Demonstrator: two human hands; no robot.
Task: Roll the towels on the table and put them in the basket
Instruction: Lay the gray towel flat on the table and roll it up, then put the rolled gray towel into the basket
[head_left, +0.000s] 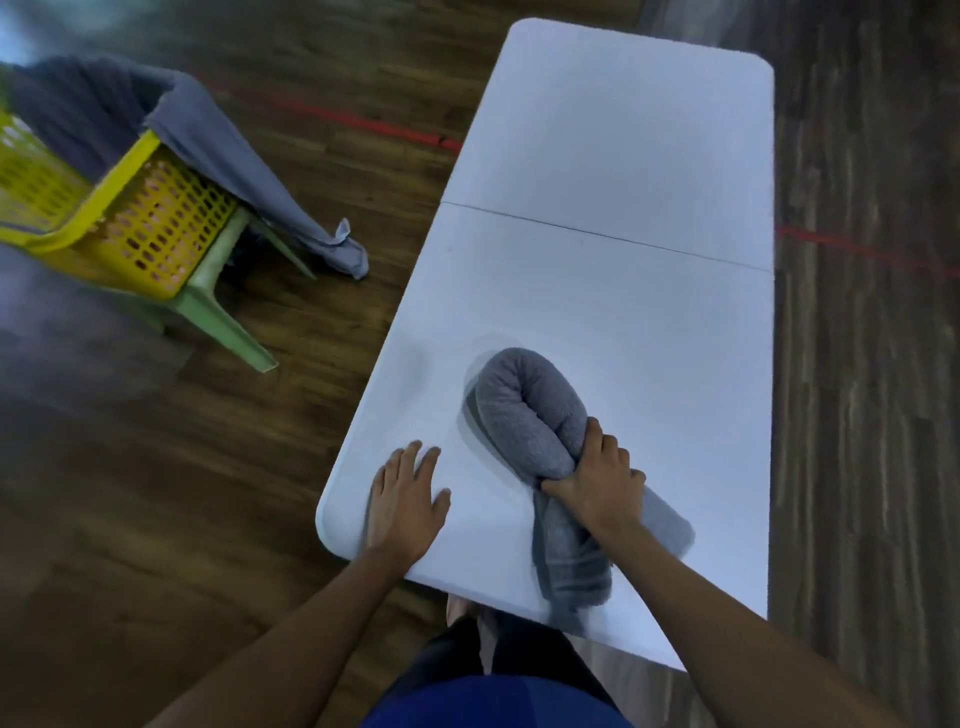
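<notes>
Right hand grips rolled towel; left hand flat.

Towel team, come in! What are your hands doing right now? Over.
Right hand grips the rolled grey towel on the table. Left hand flat on table, empty. Yellow basket off left, nothing in the way.

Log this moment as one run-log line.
right hand: grips rolled grey towel on table | left hand: flat on table, empty | basket: on green stool beside table, another towel draped over rim
</notes>
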